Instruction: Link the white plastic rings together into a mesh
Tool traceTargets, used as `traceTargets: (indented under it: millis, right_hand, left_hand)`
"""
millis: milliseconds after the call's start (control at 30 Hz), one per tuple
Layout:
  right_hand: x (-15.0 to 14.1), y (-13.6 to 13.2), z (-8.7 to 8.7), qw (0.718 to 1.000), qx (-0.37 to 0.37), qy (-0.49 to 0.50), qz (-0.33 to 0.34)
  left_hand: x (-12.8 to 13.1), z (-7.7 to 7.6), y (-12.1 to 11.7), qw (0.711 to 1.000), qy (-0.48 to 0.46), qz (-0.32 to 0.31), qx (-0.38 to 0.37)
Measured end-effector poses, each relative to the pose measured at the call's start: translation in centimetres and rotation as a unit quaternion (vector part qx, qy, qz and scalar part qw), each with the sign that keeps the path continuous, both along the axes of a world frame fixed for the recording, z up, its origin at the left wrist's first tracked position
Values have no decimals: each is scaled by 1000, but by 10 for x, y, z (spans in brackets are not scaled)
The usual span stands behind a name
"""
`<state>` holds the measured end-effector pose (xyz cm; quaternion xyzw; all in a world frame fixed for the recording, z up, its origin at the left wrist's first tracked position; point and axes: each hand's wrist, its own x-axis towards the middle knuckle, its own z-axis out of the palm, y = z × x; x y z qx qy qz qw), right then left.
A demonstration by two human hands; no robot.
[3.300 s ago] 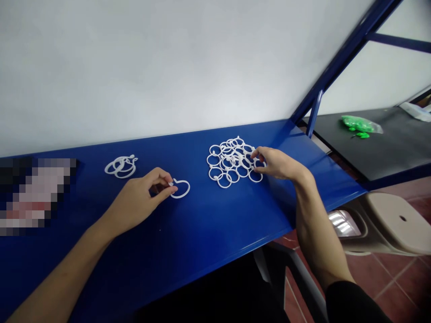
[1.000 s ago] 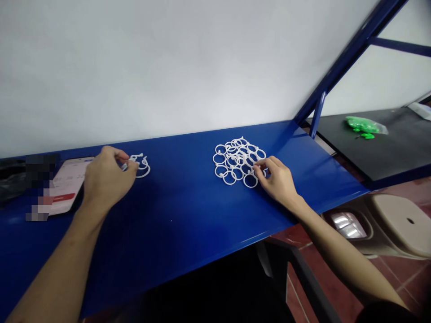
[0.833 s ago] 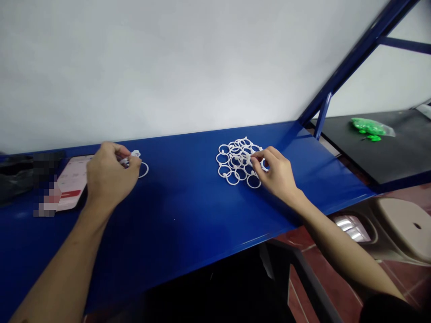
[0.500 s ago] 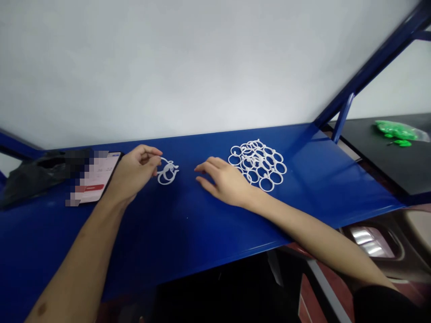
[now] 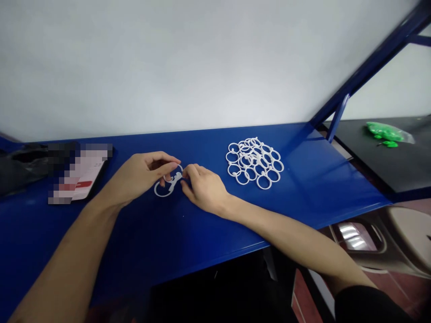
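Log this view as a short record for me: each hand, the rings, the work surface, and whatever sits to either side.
Left hand: thumb and fingers pinching a small cluster of white rings
Right hand: fingertips at the same cluster; whether they grip is unclear
Ring pile: overlapping white rings with small knobs, right of both hands
Work surface: blue tabletop against a pale wall
Left side: smartphone, partly pixelated, near a black bag
Right side: black table bearing green pieces, some in clear plastic; beige stool lower down

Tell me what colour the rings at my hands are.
The rings are white, showing best in the head view.
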<state>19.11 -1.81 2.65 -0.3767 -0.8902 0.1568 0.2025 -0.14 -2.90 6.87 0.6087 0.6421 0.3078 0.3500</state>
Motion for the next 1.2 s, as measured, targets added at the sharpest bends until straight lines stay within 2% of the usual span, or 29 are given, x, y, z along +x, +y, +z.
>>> traceTargets:
  millis: [100,267,467,667,800,867,1067,1133,1200]
  right_hand:
    - [0,-2,2,1000,10,-6,-11]
    - [1,-6,3,997,47,-56,34]
    - [3,3,2,997,18,-52,52]
    - [7,7,-1,999,-2,-15,47]
    - [9,9,-3,999,-15,10,37]
    - [10,9,-2,999,-29,38,27]
    - [14,14,-2,983,-77,167,1]
    - [15,16,-4,976,-76,205,-3]
    - [15,18,-6,968,-70,240,-8]
  left_hand:
    - [1,0,1,1000,-12,19,3]
    - [5,-2,2,999,-30,31,-19]
    - [6,-7,5,999,-32,28,-33]
    - [-4,-14,8,995,84,53,-22]
    - [-10,-13,11,985,153,68,-30]
    - [-13,-15,13,977,203,71,-7]
    - [-20,-29,20,937,340,9,79]
    - [-17,-29,20,929,355,12,107]
    - [-13,-26,17,949,300,10,96]
